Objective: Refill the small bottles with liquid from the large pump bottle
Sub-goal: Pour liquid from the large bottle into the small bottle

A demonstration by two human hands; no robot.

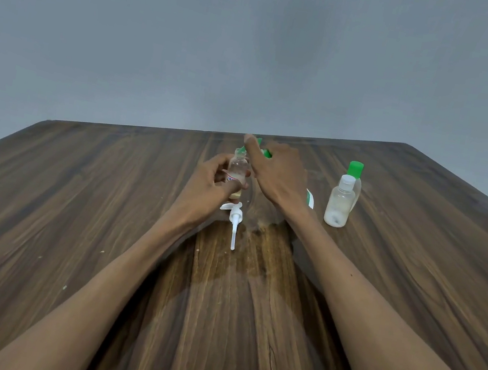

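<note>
Centrally, my left hand (216, 180) gripping a small clear bottle (237, 170) upright, my right hand (277, 171) pinching a green cap (265, 153), detached pump head (234, 218) on the table (71, 204).

Held bottle (237, 170) at table (71, 204) centre; pump head (235, 217) before it; two bottles (340, 201) right.

The small bottle's (236, 172) label is too blurred to read.
</note>
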